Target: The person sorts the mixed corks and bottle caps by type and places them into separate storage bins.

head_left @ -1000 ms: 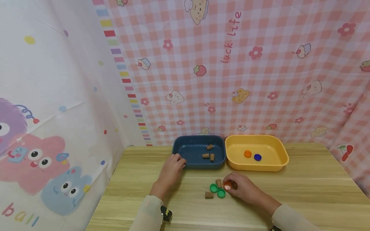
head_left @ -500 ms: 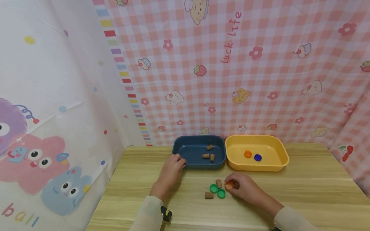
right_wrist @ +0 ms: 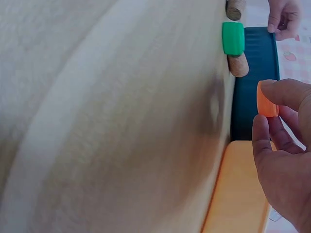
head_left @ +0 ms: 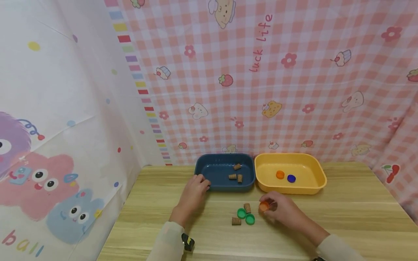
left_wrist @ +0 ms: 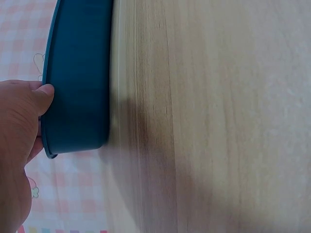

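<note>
An orange bottle cap (right_wrist: 266, 99) is pinched between the thumb and fingers of my right hand (head_left: 285, 210), raised off the tabletop in the right wrist view. My left hand (head_left: 193, 194) grips the rim of the dark blue tray (left_wrist: 80, 77) at its near left corner, thumb outside. Several corks lie in that tray, such as one cork (head_left: 240, 178). The yellow tray (head_left: 307, 189) stands beside it with another orange cap (head_left: 280, 174) and a blue cap (head_left: 291, 178) inside. In front of the trays lie two green caps (head_left: 250, 219) and two corks (head_left: 236, 221).
The wooden table (head_left: 352, 210) carries both trays near its back edge. Behind it hangs a pink checked cloth (head_left: 209, 130), and a white patterned cloth (head_left: 98, 152) hangs at the left.
My right hand has lifted the orange cap away from the green caps and corks, moving it slightly right and toward the yellow tray. The left hand has stayed on the blue tray.
</note>
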Demonstrator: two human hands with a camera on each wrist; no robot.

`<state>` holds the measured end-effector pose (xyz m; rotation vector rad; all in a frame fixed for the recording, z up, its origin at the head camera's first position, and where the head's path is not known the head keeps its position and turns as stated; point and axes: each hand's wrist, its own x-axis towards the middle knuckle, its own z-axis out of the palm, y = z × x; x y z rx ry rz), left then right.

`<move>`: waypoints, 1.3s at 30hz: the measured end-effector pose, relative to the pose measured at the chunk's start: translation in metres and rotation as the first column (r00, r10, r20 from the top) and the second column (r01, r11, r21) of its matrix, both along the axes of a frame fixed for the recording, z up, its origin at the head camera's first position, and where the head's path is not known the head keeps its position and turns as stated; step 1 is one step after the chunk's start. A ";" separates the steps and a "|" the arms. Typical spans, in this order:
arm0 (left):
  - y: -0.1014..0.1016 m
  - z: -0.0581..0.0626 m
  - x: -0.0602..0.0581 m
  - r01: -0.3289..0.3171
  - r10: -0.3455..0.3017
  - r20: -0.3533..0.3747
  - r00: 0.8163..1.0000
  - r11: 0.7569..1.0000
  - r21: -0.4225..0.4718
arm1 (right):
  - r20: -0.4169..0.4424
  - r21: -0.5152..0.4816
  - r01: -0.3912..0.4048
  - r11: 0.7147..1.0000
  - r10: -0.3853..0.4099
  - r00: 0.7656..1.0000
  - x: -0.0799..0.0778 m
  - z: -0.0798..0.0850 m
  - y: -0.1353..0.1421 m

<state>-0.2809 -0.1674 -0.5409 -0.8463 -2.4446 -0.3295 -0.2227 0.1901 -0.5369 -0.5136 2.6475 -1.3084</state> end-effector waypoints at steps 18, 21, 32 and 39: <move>0.000 -0.001 0.000 0.020 -0.020 -0.018 1.000 1.000 -0.009 | -0.130 0.053 -0.023 0.998 0.030 0.991 -0.004 0.036 0.018; -0.001 -0.001 0.000 0.028 -0.028 -0.032 0.999 1.000 -0.005 | -0.162 0.073 -0.014 0.997 0.026 0.986 -0.007 0.041 0.020; -0.002 -0.001 -0.001 0.035 -0.035 -0.015 0.999 0.999 0.003 | -0.258 0.143 0.000 0.990 0.037 0.966 -0.021 0.055 0.027; -0.002 -0.002 -0.002 0.039 -0.039 -0.032 0.999 0.999 0.009 | -0.229 0.162 0.016 0.987 0.022 0.973 -0.033 0.063 0.032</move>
